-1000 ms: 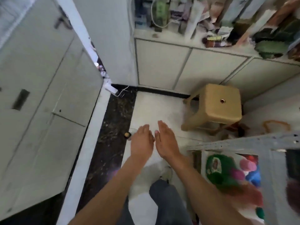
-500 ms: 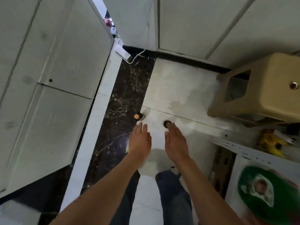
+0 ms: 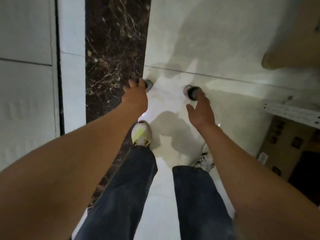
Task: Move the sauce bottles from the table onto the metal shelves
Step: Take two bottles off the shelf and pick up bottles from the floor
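Two sauce bottles stand on the white floor tiles and I see them from above. The left bottle (image 3: 148, 84) has a grey top at the edge of the dark marble strip. My left hand (image 3: 136, 97) reaches down over it and its fingers cover part of the top; I cannot tell whether they grip. The right bottle (image 3: 191, 92) has a dark round top. My right hand (image 3: 201, 110) is beside it with thumb spread and fingers apart, the fingertips at the bottle's right side.
A white perforated metal shelf rail (image 3: 290, 113) juts in at the right, with a cardboard box (image 3: 285, 149) under it. A beige stool leg (image 3: 277, 61) is at the upper right. White cabinet doors (image 3: 26, 84) line the left. My shoes (image 3: 141, 134) stand just below the hands.
My view has tipped down and closer to the floor. Both hands have spread apart and dropped to the two bottles, the left onto the left one, the right beside the right one.
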`<state>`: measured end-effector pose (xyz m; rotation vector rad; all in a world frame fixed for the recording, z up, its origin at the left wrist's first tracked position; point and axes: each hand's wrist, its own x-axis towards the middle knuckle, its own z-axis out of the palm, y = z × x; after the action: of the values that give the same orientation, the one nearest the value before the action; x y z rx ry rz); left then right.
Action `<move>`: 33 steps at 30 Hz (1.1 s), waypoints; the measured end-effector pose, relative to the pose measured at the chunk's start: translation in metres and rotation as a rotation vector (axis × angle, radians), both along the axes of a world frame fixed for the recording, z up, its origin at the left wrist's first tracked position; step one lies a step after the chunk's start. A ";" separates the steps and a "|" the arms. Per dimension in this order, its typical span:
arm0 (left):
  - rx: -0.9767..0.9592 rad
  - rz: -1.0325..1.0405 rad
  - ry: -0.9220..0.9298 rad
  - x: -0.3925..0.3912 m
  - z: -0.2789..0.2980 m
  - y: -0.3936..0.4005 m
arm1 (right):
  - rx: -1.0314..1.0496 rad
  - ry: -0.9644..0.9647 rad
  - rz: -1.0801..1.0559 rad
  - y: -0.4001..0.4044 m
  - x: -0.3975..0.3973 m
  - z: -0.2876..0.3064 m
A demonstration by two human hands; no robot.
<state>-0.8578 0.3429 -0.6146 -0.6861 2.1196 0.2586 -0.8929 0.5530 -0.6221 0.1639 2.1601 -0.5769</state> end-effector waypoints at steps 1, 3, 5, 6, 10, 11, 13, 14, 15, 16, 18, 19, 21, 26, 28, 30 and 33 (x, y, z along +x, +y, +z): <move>0.020 0.010 0.020 0.005 -0.008 -0.001 | -0.006 0.016 -0.010 0.000 0.004 -0.008; 0.012 0.008 0.095 0.011 -0.017 -0.004 | 0.017 0.074 -0.029 -0.004 0.007 -0.017; -0.019 -0.010 0.166 0.012 -0.025 -0.007 | 0.055 0.135 -0.067 -0.008 0.003 -0.025; -0.031 -0.031 0.193 0.012 -0.027 -0.008 | 0.059 0.150 -0.091 -0.009 0.000 -0.028; -0.004 0.061 0.289 0.012 -0.021 -0.006 | 0.042 0.110 -0.155 -0.004 -0.014 -0.031; 0.002 0.126 0.313 0.015 -0.015 -0.001 | 0.034 0.090 -0.171 -0.003 -0.015 -0.028; 0.008 0.284 0.361 0.021 -0.001 0.014 | 0.011 0.053 -0.230 0.000 -0.012 -0.018; 0.020 0.347 0.380 0.025 0.009 0.024 | 0.001 0.043 -0.253 0.001 -0.009 -0.010; 0.035 0.395 0.394 0.029 0.018 0.035 | -0.008 0.042 -0.260 0.002 -0.006 -0.002; 0.055 0.433 0.402 0.034 0.028 0.045 | -0.017 0.047 -0.247 0.003 -0.001 0.010; 0.083 0.473 0.410 0.040 0.049 0.063 | -0.030 0.060 -0.215 0.006 0.007 0.033; 0.096 0.475 0.413 0.041 0.061 0.071 | -0.041 0.071 -0.211 0.009 0.009 0.049; 0.130 0.457 0.397 0.043 0.089 0.086 | -0.061 0.070 -0.216 0.014 0.014 0.084; 0.179 0.340 0.391 0.038 0.180 0.112 | -0.066 0.093 -0.379 0.017 0.015 0.178; 0.196 0.293 0.416 0.033 0.220 0.116 | -0.076 0.123 -0.438 0.018 0.011 0.219; 0.226 0.260 0.442 0.030 0.267 0.119 | -0.085 0.150 -0.486 0.019 0.005 0.271; 0.219 0.232 0.551 0.021 0.339 0.120 | -0.103 0.223 -0.565 0.026 -0.003 0.350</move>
<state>-0.8365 0.4627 -0.2756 -0.7935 2.4702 0.8792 -0.8957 0.5788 -0.2716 0.6954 2.2896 -1.0652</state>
